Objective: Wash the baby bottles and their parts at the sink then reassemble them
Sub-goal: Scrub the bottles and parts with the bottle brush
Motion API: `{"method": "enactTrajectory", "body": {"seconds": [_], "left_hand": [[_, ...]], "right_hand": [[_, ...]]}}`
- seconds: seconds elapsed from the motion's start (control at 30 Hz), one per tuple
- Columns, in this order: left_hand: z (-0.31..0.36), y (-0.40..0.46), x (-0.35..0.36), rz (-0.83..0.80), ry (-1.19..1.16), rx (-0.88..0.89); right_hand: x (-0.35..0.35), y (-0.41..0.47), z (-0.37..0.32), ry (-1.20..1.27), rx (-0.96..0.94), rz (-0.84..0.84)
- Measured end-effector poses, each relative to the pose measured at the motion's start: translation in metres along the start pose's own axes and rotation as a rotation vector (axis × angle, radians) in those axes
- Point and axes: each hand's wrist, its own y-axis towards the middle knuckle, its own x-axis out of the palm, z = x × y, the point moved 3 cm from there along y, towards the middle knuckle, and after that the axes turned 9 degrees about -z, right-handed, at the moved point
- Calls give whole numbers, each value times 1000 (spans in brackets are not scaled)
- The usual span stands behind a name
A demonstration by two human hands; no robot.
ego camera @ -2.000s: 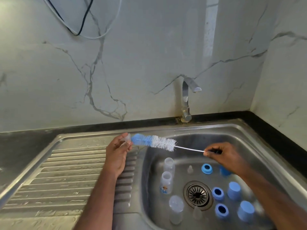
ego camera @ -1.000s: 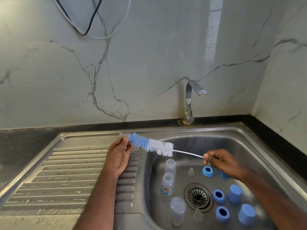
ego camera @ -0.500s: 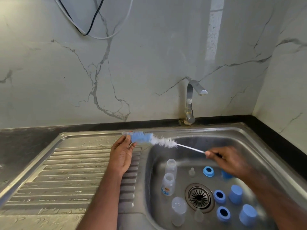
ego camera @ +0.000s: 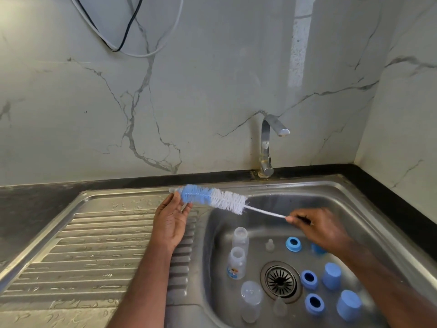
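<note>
A bottle brush (ego camera: 212, 198) with blue and white bristles is held level over the sink's left rim. My right hand (ego camera: 316, 229) pinches its thin wire handle. My left hand (ego camera: 172, 218) lies open under the blue end, fingertips touching the bristles. A small clear nipple (ego camera: 172, 190) sits at the brush tip. In the sink basin (ego camera: 354, 209) two clear bottles (ego camera: 236, 263) stand upright and a third (ego camera: 251, 301) lies on its side. Blue rings (ego camera: 309, 279), blue caps (ego camera: 331, 275) and another clear nipple (ego camera: 269, 245) lie around the drain (ego camera: 280, 280).
The tap (ego camera: 267, 147) stands at the back of the sink with no water running. A wet ribbed draining board (ego camera: 94, 256) lies to the left. Marble walls close in the back and right sides. Cables (ego camera: 123, 31) hang on the wall above.
My left hand's fingers have straightened from pinching the clear nipple at the brush tip. The brush has twisted and shifted a little; my right hand keeps hold of the handle.
</note>
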Motion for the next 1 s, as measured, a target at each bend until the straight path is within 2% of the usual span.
{"method": "enactTrajectory", "body": {"seconds": [0.07,0.1,0.17,0.27,0.4,0.47,0.53,0.63,0.67,0.73,0.8,0.87,0.93,1.0], "left_hand": [[1,1,-2,-46,-17,-14],[2,1,-4,-75,-19,-14],[3,1,-3,-89,-12,-8],[5,0,0,-45,1,35],[5,0,2,29,103,55],[5,0,4,67,119,74],[5,0,3,88,102,83],[9,2,-1,49,32,55],[10,2,0,28,3,45],[10,1,0,17,-30,49],[9,1,0,48,-10,75],[8,1,-1,73,15,85],[10,1,-3,85,6,93],[10,1,-3,71,-31,96]], "right_hand": [[15,-3,-4,276,-23,-319],[20,-5,-6,423,22,-450],[24,-8,-8,589,74,-522],[20,-8,-11,464,-24,-289],[9,0,-2,157,94,87],[4,3,0,23,83,182],[6,7,-2,9,30,50],[23,0,-16,419,4,-388],[24,-4,-20,519,28,-458],[23,-7,-23,520,1,-411],[20,-6,-20,402,-39,-224],[14,-4,-14,354,1,-85],[13,-2,-13,316,-26,-107],[17,-4,-16,339,-69,-252]]}}
